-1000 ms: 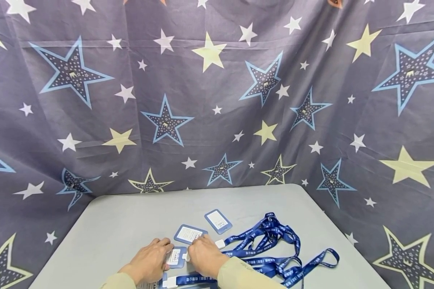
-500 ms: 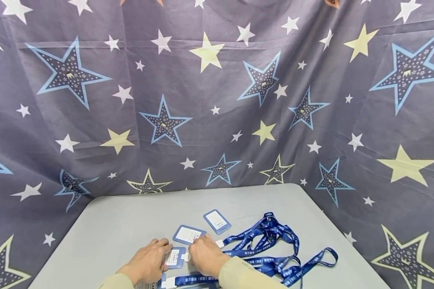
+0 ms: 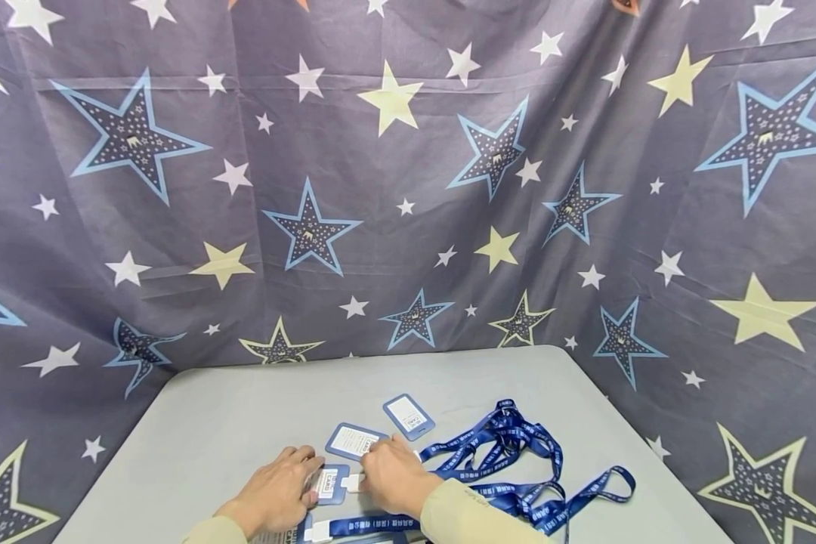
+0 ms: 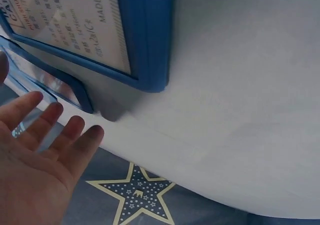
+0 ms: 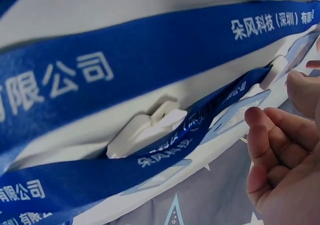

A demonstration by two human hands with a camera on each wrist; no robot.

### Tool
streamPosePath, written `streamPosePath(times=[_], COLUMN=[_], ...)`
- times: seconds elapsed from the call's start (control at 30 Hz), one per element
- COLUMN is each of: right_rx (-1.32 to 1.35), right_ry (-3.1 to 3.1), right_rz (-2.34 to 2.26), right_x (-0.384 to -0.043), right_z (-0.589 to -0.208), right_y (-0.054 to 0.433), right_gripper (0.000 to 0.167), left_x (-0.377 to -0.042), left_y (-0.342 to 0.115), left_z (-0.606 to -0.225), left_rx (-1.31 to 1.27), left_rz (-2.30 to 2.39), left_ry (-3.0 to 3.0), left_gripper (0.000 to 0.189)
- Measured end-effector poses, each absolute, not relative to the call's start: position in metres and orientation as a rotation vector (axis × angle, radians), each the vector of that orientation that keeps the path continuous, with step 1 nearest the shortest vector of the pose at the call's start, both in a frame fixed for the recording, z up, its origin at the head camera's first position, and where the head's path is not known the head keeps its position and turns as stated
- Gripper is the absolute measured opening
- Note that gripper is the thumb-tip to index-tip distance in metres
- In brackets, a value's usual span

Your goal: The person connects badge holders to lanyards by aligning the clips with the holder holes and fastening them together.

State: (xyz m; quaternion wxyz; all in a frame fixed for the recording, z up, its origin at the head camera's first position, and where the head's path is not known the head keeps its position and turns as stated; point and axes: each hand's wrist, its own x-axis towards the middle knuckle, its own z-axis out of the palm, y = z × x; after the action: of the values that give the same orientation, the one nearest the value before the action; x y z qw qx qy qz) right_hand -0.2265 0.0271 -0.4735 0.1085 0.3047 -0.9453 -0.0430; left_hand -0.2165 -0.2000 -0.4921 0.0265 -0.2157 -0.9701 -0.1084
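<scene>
Our left hand point(image 3: 272, 491) gripping a blue card holder point(image 3: 330, 484) on the desk point(image 3: 265, 400), our right hand point(image 3: 396, 476) beside its white clip point(image 3: 353, 483), thumb and fingertips point(image 5: 256, 118) visibly parted only from the right wrist, another holder's point(image 4: 65, 25) "MADE IN" legible only from the left.

Your blue card holders point(image 4: 152, 45) look like smooth moulded plastic to me, soft sheen on the frames, and the clear windows point(image 4: 65, 85) catch some glare, so fairly glossy. The printed card point(image 4: 70, 27) inside looks like plain paper. Your lanyards point(image 5: 165, 37) seem to be flat fabric ribbon, satiny and smooth, with crisp white lettering. Each white clip point(image 5: 132, 137) you've got there looks like hard, smooth plastic. Your table point(image 3: 258, 408) is pale, smooth and matt, can't tell what of. Backdrop point(image 3: 408, 181) is lightly creased printed cloth, and your sleeves point(image 3: 479, 517) are matt cloth too.
</scene>
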Motion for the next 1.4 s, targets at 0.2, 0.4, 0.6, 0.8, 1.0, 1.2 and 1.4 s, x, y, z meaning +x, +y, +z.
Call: streamPosePath(times=[0.2, 0.4, 0.6, 0.8, 1.0, 1.2, 1.4], right_rx=[0.9, 0.889, 0.872, 0.901, 0.916, 0.92, 0.916], right_ry=[-2.797, -2.786, -2.81, -2.795, -2.782, -2.765, -2.76], right_rz=[-0.036, -0.012, 0.082, 0.103, 0.126, 0.126, 0.127], right_x=[-0.226, -0.225, -0.225, -0.225, -0.221, -0.215, -0.208], right_z=[-0.467, -0.465, -0.464, -0.464, -0.461, -0.459, -0.459], right_y=[0.033, 0.041, 0.051, 0.06, 0.066, 0.075, 0.085], right_gripper=[0.024, 0.022, 0.02, 0.019, 0.026, 0.031, 0.034], left_x=[-0.211, -0.207, -0.204, -0.199, -0.194, -0.19, -0.187], left_y=[-0.197, -0.193, -0.19, -0.188, -0.185, -0.182, -0.182], left_z=[-0.487, -0.483, -0.482, -0.483, -0.485, -0.484, -0.483], left_rx=[-0.644, -0.679, -0.729, -0.778, -0.814, -0.859, -0.886], left_rz=[-0.359, -0.385, -0.378, -0.378, -0.366, -0.358, -0.356], left_ry=[-2.968, -2.924, -2.877, -2.862, -2.846, -2.808, -2.81], left_gripper=[0.052, 0.052, 0.05, 0.052, 0.053, 0.053, 0.055])
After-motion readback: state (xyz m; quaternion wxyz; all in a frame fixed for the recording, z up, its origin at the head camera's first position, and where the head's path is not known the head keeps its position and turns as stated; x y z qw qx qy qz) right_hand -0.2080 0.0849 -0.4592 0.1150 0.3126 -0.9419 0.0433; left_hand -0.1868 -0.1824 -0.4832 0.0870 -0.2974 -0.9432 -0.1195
